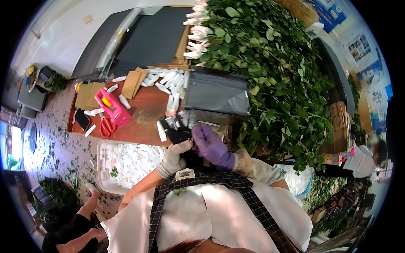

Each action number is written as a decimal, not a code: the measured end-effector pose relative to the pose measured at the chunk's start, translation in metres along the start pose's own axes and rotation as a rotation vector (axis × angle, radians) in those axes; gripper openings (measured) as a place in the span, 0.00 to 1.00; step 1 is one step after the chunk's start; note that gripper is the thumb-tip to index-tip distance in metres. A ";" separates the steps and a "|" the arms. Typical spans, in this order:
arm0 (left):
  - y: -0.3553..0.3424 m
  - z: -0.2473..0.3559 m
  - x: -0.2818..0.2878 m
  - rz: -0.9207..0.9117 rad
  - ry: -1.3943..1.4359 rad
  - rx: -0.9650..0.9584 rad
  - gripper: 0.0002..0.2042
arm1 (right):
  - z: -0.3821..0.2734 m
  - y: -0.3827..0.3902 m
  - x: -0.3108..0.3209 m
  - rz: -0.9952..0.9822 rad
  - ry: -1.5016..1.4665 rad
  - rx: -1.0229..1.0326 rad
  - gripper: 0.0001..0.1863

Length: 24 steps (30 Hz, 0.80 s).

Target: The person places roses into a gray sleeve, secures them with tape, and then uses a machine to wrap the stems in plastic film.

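My left hand (pixel 175 158), in a whitish glove, is closed at the near edge of the table, its fingers against a small black object (pixel 179 135) whose kind I cannot make out. Pale strips stick up behind that object. Close beside it on the right, my right hand (pixel 211 145) wears a purple glove; its fingers are bent and pressed together, and what they hold, if anything, is hidden. White sleeves (pixel 168 80) lie loose on the brown table (pixel 145 120) beyond my hands. Dark plastic sheets (pixel 217 92) are stacked just past my right hand.
A pink tape dispenser (pixel 113 107), red-handled scissors (pixel 107 126) and cardboard pieces (pixel 134 83) lie on the left. A white basket (pixel 101 168) full of white sleeves stands below. Leafy stems (pixel 274 71) pile up on the right. Another person's leg (pixel 88 204) shows lower left.
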<state>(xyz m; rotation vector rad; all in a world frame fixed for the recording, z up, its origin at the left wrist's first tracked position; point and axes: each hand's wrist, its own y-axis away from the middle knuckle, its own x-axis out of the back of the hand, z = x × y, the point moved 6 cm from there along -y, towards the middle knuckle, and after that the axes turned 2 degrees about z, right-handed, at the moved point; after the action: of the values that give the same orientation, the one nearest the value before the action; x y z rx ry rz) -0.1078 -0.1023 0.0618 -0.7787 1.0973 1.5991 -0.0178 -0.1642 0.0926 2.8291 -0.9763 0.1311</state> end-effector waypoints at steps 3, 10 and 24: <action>-0.015 -0.003 0.002 -0.046 -0.004 -0.020 0.20 | -0.028 -0.012 0.008 0.083 0.672 0.533 0.07; -0.044 0.041 0.011 -0.018 0.411 -0.071 0.18 | -0.063 -0.050 0.086 0.058 0.614 0.553 0.10; -0.173 0.208 0.101 0.194 -2.304 -0.504 0.29 | -0.003 -0.155 0.094 -0.244 1.230 0.411 0.32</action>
<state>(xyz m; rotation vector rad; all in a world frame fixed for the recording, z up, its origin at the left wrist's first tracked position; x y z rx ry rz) 0.0344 0.1420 0.0039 0.9983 -0.9416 1.6272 0.1514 -0.1000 0.0910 2.3194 -0.3015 1.8857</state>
